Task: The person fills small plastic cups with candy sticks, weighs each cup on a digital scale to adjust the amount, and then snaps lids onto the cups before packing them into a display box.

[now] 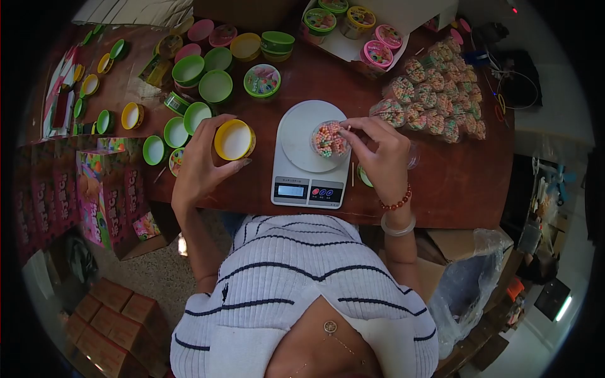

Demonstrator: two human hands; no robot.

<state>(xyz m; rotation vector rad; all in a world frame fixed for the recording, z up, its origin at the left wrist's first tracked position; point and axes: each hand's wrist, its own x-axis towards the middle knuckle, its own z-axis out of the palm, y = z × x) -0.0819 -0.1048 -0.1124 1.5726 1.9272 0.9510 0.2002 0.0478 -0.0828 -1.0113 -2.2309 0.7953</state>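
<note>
My left hand [200, 165] curves round a yellow-rimmed tub [234, 140] with a white inside, its fingertips and thumb at the tub's edge. On the white digital kitchen scale [310, 165] stands a clear cup [329, 140] filled with small pink, orange and green stick-like pieces. My right hand [383, 151] is over the cup's right side, thumb and forefinger pinched together on what looks like one small piece. The scale's display is lit, but its figures are too small to read. A green-rimmed tub [365, 176] is partly hidden beneath my right hand.
Green tubs [215, 86] and yellow tubs crowd the table's left side. Filled clear cups [435, 94] stand grouped at the right. A white box [403, 50] at the back holds lidded tubs. Printed cartons [110, 195] stand at the left edge. A plastic-lined box [466, 283] sits below right.
</note>
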